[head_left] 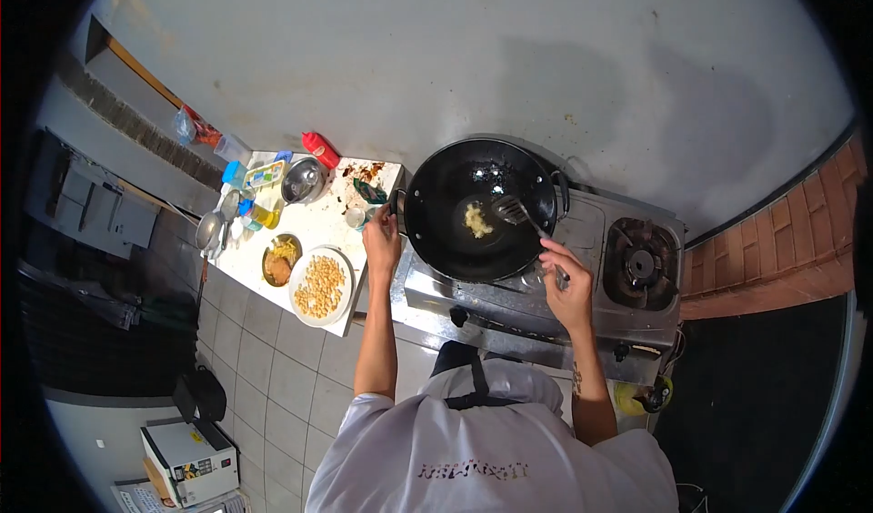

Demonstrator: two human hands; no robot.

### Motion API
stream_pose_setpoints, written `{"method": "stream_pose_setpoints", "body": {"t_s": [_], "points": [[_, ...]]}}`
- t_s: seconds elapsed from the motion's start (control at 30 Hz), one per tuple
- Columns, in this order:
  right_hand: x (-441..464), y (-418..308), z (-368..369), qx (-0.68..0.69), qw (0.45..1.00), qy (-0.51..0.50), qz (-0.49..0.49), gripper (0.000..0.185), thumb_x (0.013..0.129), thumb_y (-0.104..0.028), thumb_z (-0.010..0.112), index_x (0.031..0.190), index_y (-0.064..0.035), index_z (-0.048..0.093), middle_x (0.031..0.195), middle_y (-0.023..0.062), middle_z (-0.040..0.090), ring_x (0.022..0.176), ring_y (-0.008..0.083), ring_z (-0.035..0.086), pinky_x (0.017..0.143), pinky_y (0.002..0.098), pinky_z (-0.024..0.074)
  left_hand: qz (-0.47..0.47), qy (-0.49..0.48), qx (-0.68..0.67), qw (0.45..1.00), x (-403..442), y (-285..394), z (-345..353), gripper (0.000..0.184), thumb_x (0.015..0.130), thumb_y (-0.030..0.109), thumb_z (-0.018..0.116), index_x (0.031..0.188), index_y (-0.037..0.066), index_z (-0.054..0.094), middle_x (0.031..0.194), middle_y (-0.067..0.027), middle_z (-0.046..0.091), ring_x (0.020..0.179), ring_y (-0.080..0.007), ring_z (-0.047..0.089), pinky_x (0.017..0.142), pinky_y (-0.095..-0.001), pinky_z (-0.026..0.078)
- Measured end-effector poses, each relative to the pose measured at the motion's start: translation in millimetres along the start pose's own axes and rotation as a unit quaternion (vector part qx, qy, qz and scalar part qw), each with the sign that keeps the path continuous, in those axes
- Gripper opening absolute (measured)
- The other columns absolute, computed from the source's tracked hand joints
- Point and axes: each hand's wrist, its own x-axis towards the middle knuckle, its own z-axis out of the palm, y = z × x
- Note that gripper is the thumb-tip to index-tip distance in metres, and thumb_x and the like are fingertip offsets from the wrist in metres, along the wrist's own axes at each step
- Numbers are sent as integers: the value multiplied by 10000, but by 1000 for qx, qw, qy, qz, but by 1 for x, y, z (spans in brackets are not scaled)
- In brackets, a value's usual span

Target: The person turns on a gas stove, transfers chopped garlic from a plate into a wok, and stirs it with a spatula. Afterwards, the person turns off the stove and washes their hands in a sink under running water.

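A large black wok (446,240) sits on the left side of the stove, with a small pale-yellow clump of chopped food (476,221) near its middle. My left hand (382,237) is closed on the wok's left handle (396,202). In my right hand (567,286) is a slotted spatula (512,210), gripped by its handle; its head rests inside the wok, just right of the food. The spatula's lower edge is too small to show whether it touches the food.
Left of the stove (436,292), a white table (238,263) holds a plate of peanut-like pieces (320,286), a bowl of yellow and orange food (281,260), a metal bowl (304,180) and a red squeeze bottle (320,149). A second burner (641,266) lies to the right.
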Motion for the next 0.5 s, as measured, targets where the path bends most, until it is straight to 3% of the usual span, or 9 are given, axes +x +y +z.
{"method": "stream_pose_setpoints", "body": {"t_s": [0.13, 0.37, 0.5], "points": [[-16, 5, -7, -13, 999, 12, 28, 208, 774, 134, 583, 940, 49, 674, 1104, 165, 693, 983, 246, 687, 825, 310, 529, 27, 23, -26, 999, -1, 4, 2, 275, 907, 76, 585, 1142, -59, 634, 826, -239, 670, 774, -329, 670, 713, -403, 498], [-22, 4, -6, -17, 998, 40, 50, 209, 803, 114, 602, 977, 38, 688, 1079, 151, 701, 985, 221, 684, 840, 297, 526, 13, 7, -3, 1000, 8, -8, 7, 295, 898, 76, 599, 1178, -11, 635, 844, -224, 682, 809, -306, 686, 736, -388, 508], [-19, -3, -2, 0, 998, 46, 36, 197, 799, 107, 620, 968, 37, 691, 1060, 144, 706, 977, 227, 689, 850, 301, 524, 34, 7, -14, 999, 6, -8, 3, 287, 902, 84, 595, 1145, -64, 635, 871, -252, 681, 812, -352, 676, 743, -403, 511]]}}
